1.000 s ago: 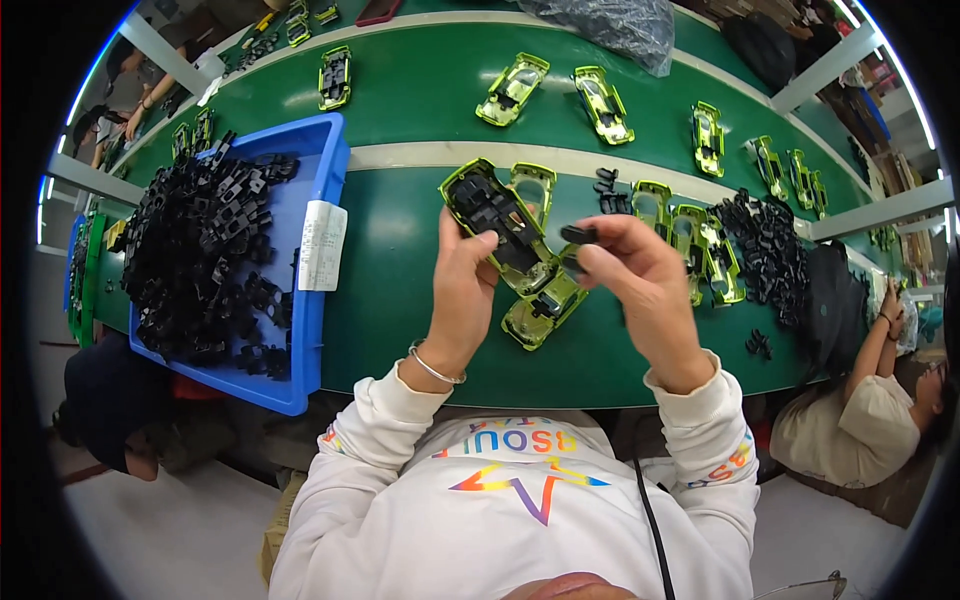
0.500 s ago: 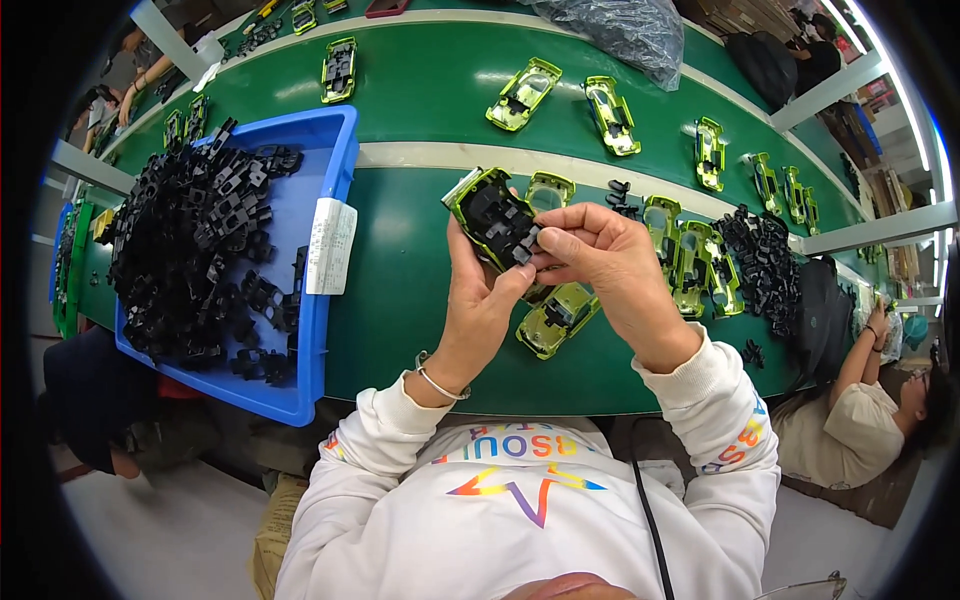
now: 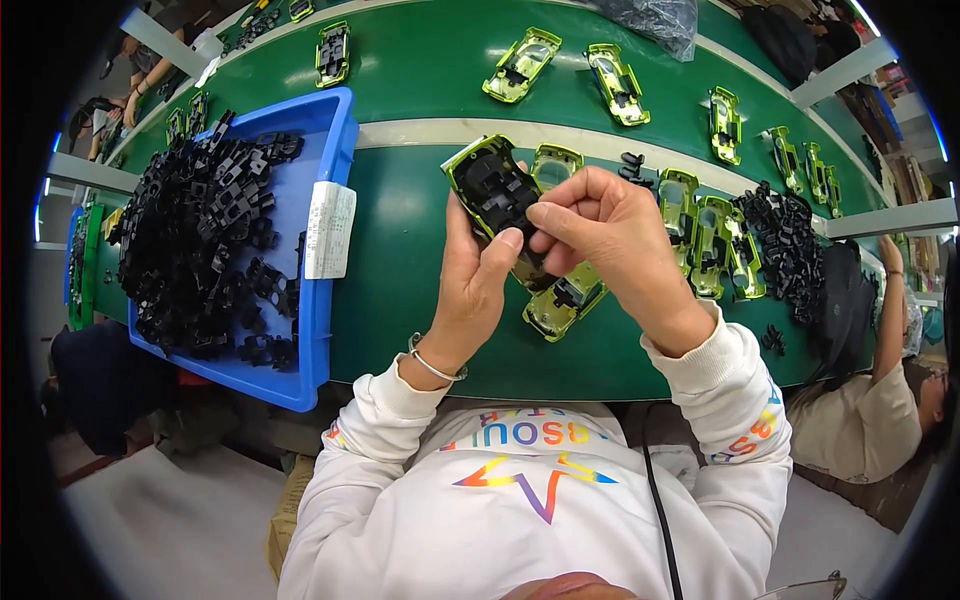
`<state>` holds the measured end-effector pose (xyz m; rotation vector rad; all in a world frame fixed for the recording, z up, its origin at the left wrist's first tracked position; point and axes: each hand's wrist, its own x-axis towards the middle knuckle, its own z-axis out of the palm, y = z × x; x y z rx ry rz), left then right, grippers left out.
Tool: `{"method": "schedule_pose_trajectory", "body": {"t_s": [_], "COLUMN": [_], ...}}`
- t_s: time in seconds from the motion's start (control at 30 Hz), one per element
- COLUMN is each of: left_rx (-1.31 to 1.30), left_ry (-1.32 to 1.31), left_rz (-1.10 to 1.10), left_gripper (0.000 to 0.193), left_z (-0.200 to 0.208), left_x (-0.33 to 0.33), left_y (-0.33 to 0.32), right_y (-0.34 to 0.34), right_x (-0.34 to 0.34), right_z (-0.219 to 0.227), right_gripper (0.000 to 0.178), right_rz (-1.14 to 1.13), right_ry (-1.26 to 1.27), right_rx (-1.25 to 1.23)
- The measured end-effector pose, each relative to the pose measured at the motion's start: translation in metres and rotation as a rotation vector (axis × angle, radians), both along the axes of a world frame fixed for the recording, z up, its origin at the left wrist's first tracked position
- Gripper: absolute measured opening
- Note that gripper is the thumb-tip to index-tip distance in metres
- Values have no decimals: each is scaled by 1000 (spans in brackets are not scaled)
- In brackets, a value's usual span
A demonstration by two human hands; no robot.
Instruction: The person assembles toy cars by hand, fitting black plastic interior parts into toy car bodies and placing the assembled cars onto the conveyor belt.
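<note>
My left hand (image 3: 480, 290) holds a yellow-green toy car shell (image 3: 487, 185) upside down above the green table (image 3: 400, 260). A black plastic insert fills the shell's inside. My right hand (image 3: 610, 240) pinches at the near end of that insert, its fingertips meeting my left thumb. Another yellow-green shell (image 3: 565, 300) lies on the table just under both hands, and a third one (image 3: 556, 163) sits right behind the held shell.
A blue bin (image 3: 300, 260) of black plastic parts (image 3: 200, 240) with a white label stands at the left. Several yellow-green shells (image 3: 710, 240) and a heap of black parts (image 3: 785, 245) lie at the right. More shells (image 3: 520, 65) rest on the far belt. Another person (image 3: 880, 400) works at right.
Both hands have lifted the shell up and closer to the camera. My right hand has brought its fingers onto the black insert inside the shell.
</note>
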<state>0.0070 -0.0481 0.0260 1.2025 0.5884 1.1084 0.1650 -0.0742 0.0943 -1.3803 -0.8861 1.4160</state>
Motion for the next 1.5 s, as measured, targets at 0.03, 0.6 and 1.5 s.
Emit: {"method": "schedule_pose_trajectory", "body": {"t_s": [0.03, 0.6, 1.5], "left_rx": [4, -260, 1583], "left_ry": [2, -11, 1237], "left_rz": [-1, -128, 588], "left_gripper": [60, 58, 43], "left_z": [1, 8, -54], "left_x": [0, 6, 46], "left_y": [0, 10, 283], "right_y": [1, -2, -107], "right_x": [2, 17, 70], "right_z": [-4, -33, -42], "right_gripper": [19, 27, 15], "right_rz": [-1, 12, 23], "right_ry": [2, -384, -759], "right_rx": [4, 229, 329]}}
